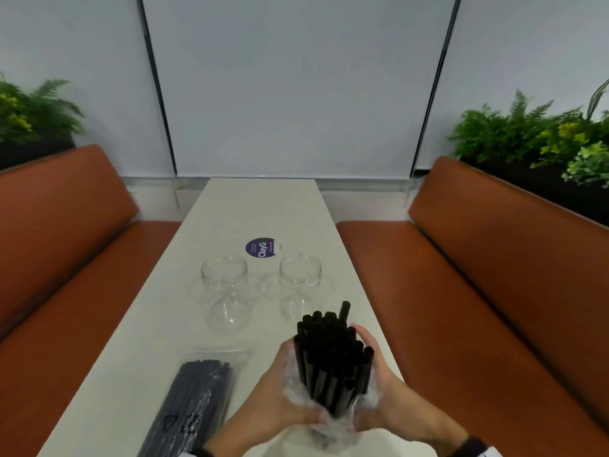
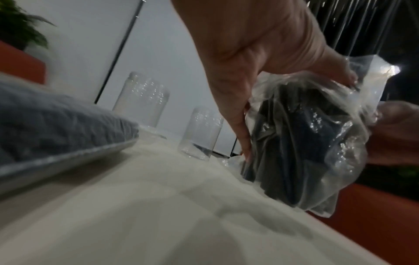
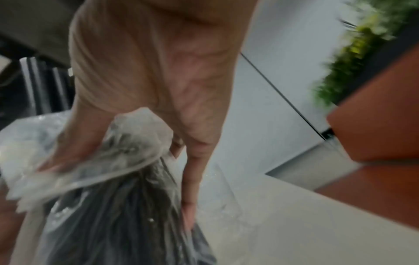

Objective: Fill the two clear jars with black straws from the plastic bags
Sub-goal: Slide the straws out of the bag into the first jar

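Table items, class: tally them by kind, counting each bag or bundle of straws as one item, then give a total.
Clear jars: 2
Clear jar lids: 2
Plastic bags of black straws: 2
Round purple sticker: 1
Total: 7

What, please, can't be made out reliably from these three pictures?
- Head view: the lower ends of the bundle of black straws are hidden by the crumpled clear plastic bag and both hands.
- Head view: the second, flat bag of black straws is cut off by the bottom edge.
- Right wrist view: motion blur; the right hand's fingers are only partly visible behind the plastic.
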Demonstrator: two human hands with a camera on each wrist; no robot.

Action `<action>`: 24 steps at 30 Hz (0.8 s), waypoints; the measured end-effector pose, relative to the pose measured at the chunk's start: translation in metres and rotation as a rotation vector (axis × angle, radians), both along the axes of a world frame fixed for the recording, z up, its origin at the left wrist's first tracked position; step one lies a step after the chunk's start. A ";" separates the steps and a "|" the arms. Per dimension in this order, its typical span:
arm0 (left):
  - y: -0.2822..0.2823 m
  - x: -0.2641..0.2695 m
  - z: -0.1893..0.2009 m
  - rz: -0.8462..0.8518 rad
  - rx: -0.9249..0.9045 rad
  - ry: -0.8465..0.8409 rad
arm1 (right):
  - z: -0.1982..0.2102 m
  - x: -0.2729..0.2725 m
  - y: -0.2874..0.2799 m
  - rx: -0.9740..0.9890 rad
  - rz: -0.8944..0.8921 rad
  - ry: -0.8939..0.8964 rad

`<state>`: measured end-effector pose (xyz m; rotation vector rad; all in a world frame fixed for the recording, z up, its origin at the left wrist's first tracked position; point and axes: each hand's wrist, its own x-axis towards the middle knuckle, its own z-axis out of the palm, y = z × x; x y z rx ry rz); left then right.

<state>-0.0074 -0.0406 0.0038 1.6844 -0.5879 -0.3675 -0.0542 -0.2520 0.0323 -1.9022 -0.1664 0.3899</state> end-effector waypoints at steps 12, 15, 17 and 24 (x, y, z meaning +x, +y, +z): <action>0.012 -0.011 -0.002 0.042 0.086 0.076 | -0.016 0.007 -0.006 -0.171 0.065 -0.017; 0.005 -0.013 -0.001 0.095 0.125 0.061 | -0.009 0.005 0.000 -0.177 0.094 -0.059; 0.003 -0.014 0.004 0.161 0.097 0.069 | -0.007 0.003 -0.001 -0.125 0.042 -0.081; 0.003 -0.023 -0.009 0.009 0.193 0.174 | -0.017 -0.015 0.004 -0.035 0.062 0.055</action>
